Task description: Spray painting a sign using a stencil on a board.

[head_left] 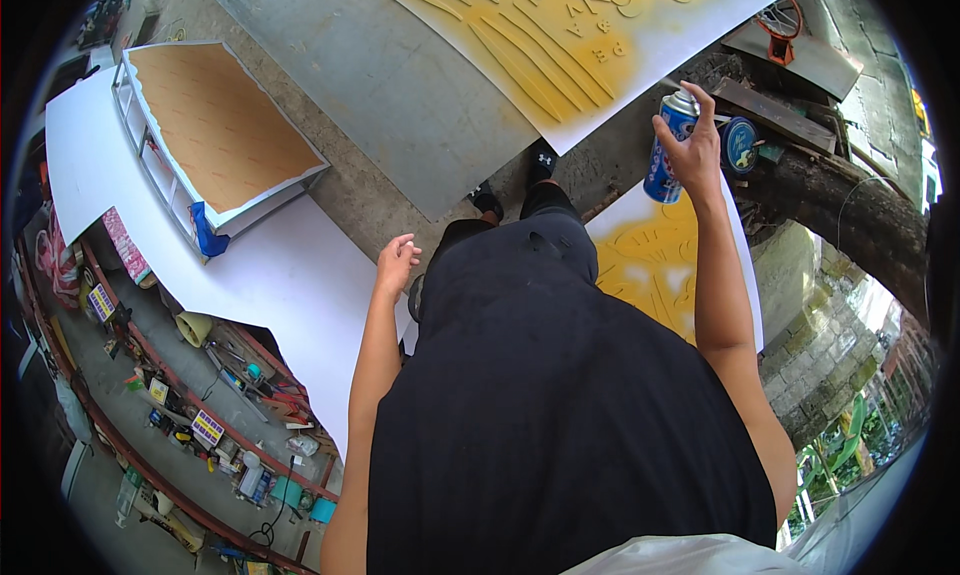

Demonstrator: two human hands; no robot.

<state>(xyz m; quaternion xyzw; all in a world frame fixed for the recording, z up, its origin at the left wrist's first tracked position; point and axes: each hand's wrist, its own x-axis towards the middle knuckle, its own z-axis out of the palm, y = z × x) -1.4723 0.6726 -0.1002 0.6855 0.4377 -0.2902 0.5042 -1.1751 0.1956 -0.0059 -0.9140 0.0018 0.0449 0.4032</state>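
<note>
My right hand (692, 143) grips a blue spray can (660, 175) upright, with a finger at its white nozzle, beside my right hip. Above it lies a white sheet (600, 125) with raised letters and line shapes coated in yellow paint, on a grey metal sheet (350, 135). A second yellow-sprayed sheet (650, 265) lies below the can, partly hidden by my body. My left hand (398, 260) hangs at my left side with loosely bent fingers, apparently holding nothing, near a large white board (310, 335).
A framed brown panel (225, 115) rests on the white board at left, above shelves of tools (220, 395). At right are a tree trunk (850, 205), a blue round lid (739, 145), planks (775, 110) and a hoop (782, 45). My feet stand on concrete (440, 205).
</note>
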